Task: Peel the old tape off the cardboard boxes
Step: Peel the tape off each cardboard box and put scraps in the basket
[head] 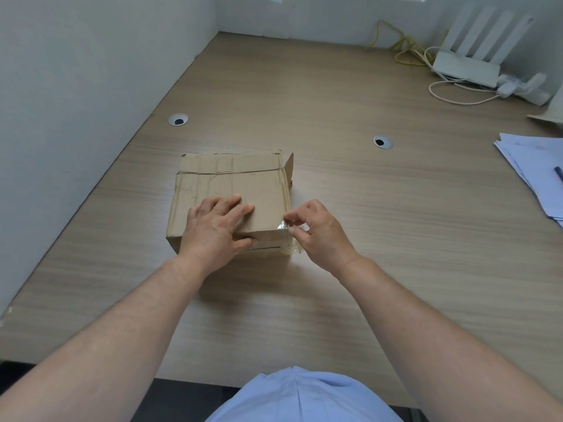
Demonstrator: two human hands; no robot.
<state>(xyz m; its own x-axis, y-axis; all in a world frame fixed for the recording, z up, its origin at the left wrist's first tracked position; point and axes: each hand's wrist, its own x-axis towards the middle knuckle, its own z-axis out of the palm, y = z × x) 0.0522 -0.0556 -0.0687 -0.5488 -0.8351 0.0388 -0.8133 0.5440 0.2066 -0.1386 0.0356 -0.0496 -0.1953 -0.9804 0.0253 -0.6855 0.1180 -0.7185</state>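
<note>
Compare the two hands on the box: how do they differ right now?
The left hand lies flat on the box top, fingers straight, thumb on the front face; the right hand is curled at the near right corner. The left hand presses bare cardboard; the right hand pinches clear tape. The left hand sits over the box; the right hand is mostly beside it. Both touch the same box.

The left hand (217, 229) hides part of the box (231, 190) top and its front print; I can't tell where the tape (281, 226) ends under the fingers (300, 216) of the right hand (316, 233); the paper stack (533, 175) runs off the right edge
</note>
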